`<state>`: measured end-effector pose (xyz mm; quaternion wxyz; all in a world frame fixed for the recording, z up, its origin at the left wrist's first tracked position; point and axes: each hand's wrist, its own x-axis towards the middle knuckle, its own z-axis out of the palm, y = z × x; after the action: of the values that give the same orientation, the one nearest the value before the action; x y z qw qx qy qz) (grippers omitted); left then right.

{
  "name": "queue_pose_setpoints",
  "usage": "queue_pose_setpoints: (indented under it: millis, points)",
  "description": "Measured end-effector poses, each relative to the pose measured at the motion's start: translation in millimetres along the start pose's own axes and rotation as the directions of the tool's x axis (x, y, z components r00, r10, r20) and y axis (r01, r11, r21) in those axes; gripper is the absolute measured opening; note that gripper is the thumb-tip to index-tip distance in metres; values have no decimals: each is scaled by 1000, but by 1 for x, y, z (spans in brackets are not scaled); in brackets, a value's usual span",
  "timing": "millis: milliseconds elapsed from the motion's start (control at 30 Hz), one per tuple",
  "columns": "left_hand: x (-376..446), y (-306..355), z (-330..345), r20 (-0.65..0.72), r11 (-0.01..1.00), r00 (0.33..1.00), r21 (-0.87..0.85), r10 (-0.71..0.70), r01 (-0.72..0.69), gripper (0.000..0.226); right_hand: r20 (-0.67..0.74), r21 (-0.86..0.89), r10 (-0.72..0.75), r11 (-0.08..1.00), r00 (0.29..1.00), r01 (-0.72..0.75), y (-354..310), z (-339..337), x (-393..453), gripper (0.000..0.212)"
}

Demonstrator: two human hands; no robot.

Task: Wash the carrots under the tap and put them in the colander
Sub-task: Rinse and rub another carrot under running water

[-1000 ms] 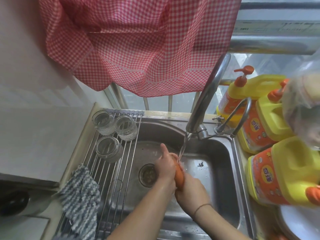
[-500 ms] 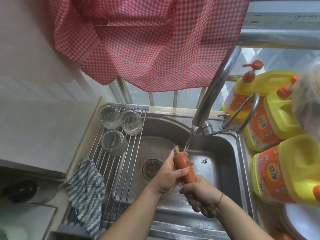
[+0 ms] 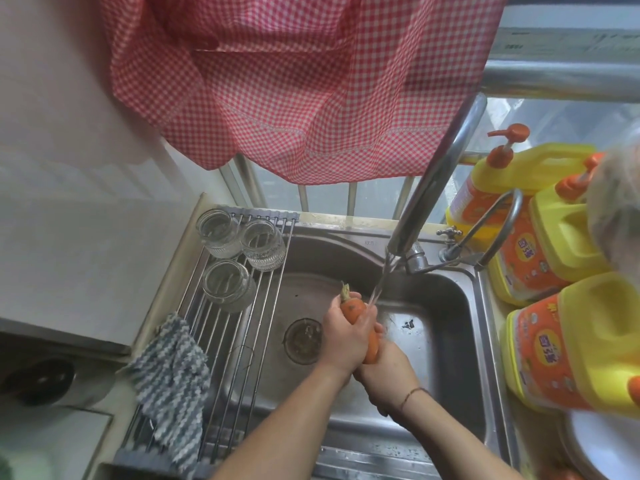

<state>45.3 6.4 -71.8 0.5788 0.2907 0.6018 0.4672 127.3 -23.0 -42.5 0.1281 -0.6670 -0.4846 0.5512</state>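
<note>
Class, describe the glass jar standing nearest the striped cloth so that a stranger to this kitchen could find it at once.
Start at the steel sink; a wire rack lies across its left side. Three clear glass jars stand at the rack's far end. Yours is the jar set alone nearer the striped cloth, while the other two stand side by side behind it.

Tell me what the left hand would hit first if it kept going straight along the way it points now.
Likely the water stream just beyond the left hand, which grips the carrot; past that, the tap. Depth is unclear, so it might pass beneath the spout.
</note>
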Motion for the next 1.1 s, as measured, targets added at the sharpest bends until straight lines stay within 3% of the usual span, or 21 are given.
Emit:
queue_pose_setpoints:
  millis: [100,167,367,600,800,1100]
  points:
    - [1,2,-1,-9,1000,1000,-7,2,-2,18,20,-49,7,999,1000,-6,-1,-1,-1,17]
    - [5,2,-6,19,999,1000,39,-3,2,36,44,8,58,998,997,-58,1,-3,-2,20]
    - [9,-6,-23,291,988,946,2,-146,152,53,29,14,75,997,997,-75,3,-11,3,30]
    - [4,-11,-41,498,982,861,-83,-104,167,64,99,47,104,993,990,-109,8,-13,1,28]
    - [4,-21,-38,422,958,899,-193,-114,212,65,89,40,88,995,992,-92,9,-11,1,34]
    - [5,-22,-25,175,936,979,-317,-100,152,52,37,-123,-11,992,999,16,0,-8,-1,32]
